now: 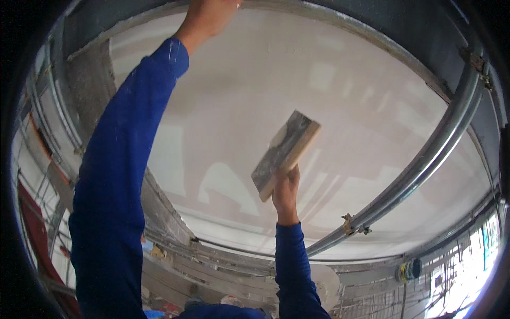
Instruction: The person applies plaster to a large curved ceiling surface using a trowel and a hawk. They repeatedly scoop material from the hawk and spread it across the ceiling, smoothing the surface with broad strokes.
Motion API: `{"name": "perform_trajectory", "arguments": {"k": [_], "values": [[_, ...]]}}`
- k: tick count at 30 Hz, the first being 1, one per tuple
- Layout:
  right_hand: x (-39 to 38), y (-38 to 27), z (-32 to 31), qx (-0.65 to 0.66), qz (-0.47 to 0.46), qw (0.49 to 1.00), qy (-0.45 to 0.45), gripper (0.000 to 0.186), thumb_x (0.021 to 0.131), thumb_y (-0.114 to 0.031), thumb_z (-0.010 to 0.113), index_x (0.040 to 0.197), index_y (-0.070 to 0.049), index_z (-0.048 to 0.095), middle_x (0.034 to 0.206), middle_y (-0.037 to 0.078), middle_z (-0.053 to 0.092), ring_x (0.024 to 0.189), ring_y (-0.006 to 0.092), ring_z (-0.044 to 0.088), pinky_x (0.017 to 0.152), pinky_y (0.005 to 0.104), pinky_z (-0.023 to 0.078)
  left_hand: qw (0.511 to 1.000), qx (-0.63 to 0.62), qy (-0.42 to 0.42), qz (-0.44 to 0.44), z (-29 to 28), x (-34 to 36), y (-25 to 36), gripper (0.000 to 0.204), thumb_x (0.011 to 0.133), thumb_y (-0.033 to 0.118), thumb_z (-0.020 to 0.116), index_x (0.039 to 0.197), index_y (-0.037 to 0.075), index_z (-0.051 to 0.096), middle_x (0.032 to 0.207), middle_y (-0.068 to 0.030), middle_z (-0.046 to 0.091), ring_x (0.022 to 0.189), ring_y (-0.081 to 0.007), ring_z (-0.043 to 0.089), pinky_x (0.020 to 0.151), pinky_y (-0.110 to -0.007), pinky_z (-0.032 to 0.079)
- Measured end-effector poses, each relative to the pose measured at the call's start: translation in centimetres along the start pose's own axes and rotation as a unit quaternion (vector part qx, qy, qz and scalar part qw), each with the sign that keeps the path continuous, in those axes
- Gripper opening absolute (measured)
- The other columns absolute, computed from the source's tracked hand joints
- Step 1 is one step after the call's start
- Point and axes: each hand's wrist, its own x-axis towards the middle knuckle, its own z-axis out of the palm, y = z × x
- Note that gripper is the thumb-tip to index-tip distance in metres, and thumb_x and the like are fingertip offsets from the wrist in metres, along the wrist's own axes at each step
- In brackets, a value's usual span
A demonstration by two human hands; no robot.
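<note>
I am looking up at a white plastered ceiling; both my arms, in blue sleeves, are rising from the lower edge. My right hand is reaching up at the middle of the view; its grip is closing around the lower end of a hawk, a flat wooden board with grey plaster smeared over its face; the hawk is tilting, its upper end pointing up and to the right, and it is standing in front of the ceiling; whether it is touching the surface I cannot tell. My left hand is stretching to the top edge of the view, near the ceiling's grey rim; its fingers are running out of the picture, so I cannot tell whether its grip is open or closed, nor whether it is holding anything. A steel scaffold pipe is curving across the right side, from the upper right down toward the middle, with a clamp sitting on it low down; a bare grey wall strip is bordering the ceiling on the left; scaffolding is showing along the lower right.
</note>
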Motion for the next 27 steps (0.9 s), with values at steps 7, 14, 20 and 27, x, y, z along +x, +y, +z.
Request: {"name": "perform_trajectory", "arguments": {"k": [7, 14, 20, 27], "values": [[12.6, -2.2, 6.4, -0.325, -0.129, 0.934, 0.070, 0.059, 0.077, 0.006, 0.045, 0.136, 0.005, 0.035, 0.128, 0.025, 0.048, 0.116, 0.0376, 0.048, 0.097, 0.0422, 0.040, 0.992, -0.077, -0.082, -0.059, -2.7, 1.0, 0.7, 0.033, 0.092, 0.027, 0.062, 0.110, -0.001, 0.059, 0.091, -0.0098, 0.066, 0.079, -0.0174, 0.059, 0.073, -0.032, 0.047], [20.5, -2.8, 14.7, -0.520, -0.315, 0.788, 0.096, 0.060, 0.083, 0.001, 0.047, 0.140, 0.006, 0.031, 0.147, 0.026, 0.029, 0.133, 0.0421, 0.031, 0.109, 0.0568, 0.025, 0.984, -0.113, -0.063, -0.126, -17.9, 0.6, -3.9, 0.054, 0.101, 0.042, 0.040, 0.142, 0.006, 0.042, 0.143, -0.0154, 0.046, 0.134, -0.0278, 0.040, 0.118, -0.038, 0.014], [25.6, -3.4, 18.8, -0.610, -0.362, 0.678, 0.196, 0.060, 0.088, -0.005, 0.045, 0.143, 0.006, 0.026, 0.152, 0.025, 0.022, 0.139, 0.0407, 0.024, 0.108, 0.0623, 0.021, 0.943, 0.113, -0.136, -0.281, -34.9, -24.3, 0.4, 0.049, 0.101, 0.040, 0.034, 0.132, 0.004, 0.047, 0.127, -0.0169, 0.050, 0.120, -0.0264, 0.045, 0.102, -0.044, 0.035], [31.1, -2.5, 26.1, -0.559, -0.327, 0.713, 0.269, 0.069, 0.086, -0.009, 0.051, 0.145, 0.010, 0.018, 0.152, 0.027, 0.017, 0.140, 0.0454, 0.018, 0.108, 0.0632, 0.020, 0.638, 0.122, 0.043, -0.759, -45.6, -57.1, 10.4, 0.043, 0.091, 0.024, 0.060, 0.124, 0.003, 0.041, 0.080, -0.0050, 0.042, 0.066, -0.0187, 0.044, 0.059, -0.032, 0.035]]}}
